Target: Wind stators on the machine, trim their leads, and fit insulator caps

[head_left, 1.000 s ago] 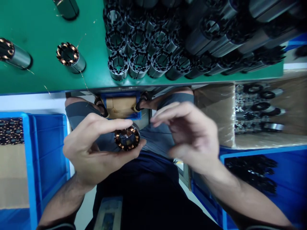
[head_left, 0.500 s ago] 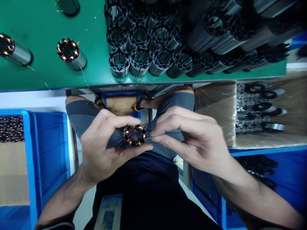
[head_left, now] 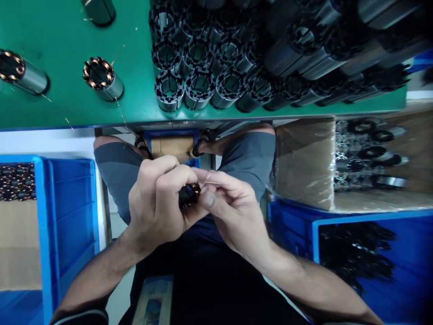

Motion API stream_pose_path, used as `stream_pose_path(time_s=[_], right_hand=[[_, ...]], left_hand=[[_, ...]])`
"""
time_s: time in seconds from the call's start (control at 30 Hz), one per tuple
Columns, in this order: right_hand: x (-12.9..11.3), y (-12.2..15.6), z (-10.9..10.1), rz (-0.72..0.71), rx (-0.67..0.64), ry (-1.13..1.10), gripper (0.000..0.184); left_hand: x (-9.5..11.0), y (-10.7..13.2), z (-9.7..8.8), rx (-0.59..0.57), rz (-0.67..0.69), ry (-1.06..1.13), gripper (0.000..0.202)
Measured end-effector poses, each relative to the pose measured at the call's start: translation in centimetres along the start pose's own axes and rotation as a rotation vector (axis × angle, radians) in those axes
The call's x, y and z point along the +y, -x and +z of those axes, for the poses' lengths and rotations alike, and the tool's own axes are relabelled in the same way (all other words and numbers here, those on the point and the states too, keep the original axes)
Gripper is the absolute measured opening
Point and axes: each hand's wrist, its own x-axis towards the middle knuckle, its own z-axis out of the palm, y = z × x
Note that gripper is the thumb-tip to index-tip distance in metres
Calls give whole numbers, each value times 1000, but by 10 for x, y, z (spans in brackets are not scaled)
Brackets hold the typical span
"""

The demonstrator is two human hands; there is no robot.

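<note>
Wound stator [head_left: 190,193] first, for place: it sits at the centre of the view, over the person's lap, almost buried between both hands.

Around it, by size: the green bench [head_left: 57,27] spans 10 to 2 o'clock. A packed crowd of bare stator cores [head_left: 209,76] covers it from 12 to 2 o'clock, upright in front and lying down farther right. A blue bin [head_left: 67,203] stands at 9 o'clock, a cardboard box [head_left: 304,158] at 3 o'clock, and a second blue bin [head_left: 406,253] of dark parts at 4 o'clock. One copper-wound piece [head_left: 101,79] stands on the bench at 11 o'clock.

The left hand [head_left: 158,203] is closed around the wound stator. The right hand [head_left: 233,212] has thumb and forefinger pressed together on a fine copper wire [head_left: 212,183] just beside the stator's copper end.

That strand looks very thin, so a sharp tug or a kink could probably snap it or drag a turn out of its slot. A hard squeeze by the left fingers might also scuff the windings.

Most of the stator's body is covered by the left fingers. Where the wire leaves the winding cannot be made out. The far rows of cores are cut off by the top edge, and the dark parts at 4 o'clock are too dim to tell apart.
</note>
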Motion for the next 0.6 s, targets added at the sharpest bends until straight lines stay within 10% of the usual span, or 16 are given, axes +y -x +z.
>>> stream_pose_path(time_s=[0.2,0.43,0.5,0.6], right_hand=[[6,-1,4,-92,69,-74,14],[-40,-11,-26,-117,-173,335,10],[-59,-16,-33,-258,-271,573,8],[-79,-19,-41,-523,-474,872,8]], left_hand=[[-7,2,6,-23,118,-128,29],[4,-3,-12,-131,95,-67,26],[2,-7,-17,-230,-55,151,21],[-12,-9,-17,-701,-584,809,32]])
